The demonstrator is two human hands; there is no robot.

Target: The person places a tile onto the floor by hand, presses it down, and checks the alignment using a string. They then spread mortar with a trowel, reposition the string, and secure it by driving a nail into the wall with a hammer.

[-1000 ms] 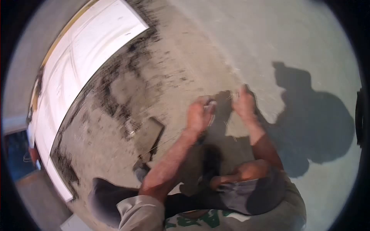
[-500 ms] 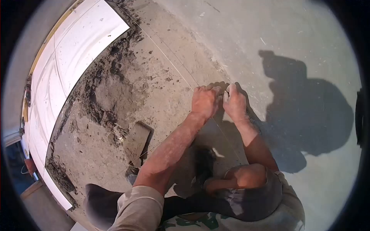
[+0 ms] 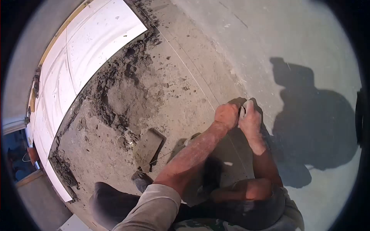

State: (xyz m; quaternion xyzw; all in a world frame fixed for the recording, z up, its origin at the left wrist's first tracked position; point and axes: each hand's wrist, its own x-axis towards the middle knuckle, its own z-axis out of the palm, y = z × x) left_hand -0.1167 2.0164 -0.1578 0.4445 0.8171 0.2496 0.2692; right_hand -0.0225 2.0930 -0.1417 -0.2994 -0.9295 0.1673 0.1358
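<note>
My left hand [image 3: 226, 116] and my right hand [image 3: 250, 120] are close together over the floor beside the base of the grey wall. Both have curled fingers, with the fingertips meeting in shadow. What they pinch, if anything, I cannot tell. A thin pale string [image 3: 187, 68] stretches diagonally across the floor toward my left hand, its shadow line beside it. Left of my forearm, a flat dusty rectangular block [image 3: 149, 148] lies on the rough floor.
Large white tiles [image 3: 96, 46] cover the left side, edged by a band of dark, crumbly mortar [image 3: 111, 90]. The smooth grey wall [image 3: 246, 46] rises on the right and carries my shadow [image 3: 312, 127]. My dark shoe [image 3: 141, 181] is near the block.
The view has shifted, so the tiles and block appear farther right and lower. My hands have drawn closer together, the gap between them narrowing.
</note>
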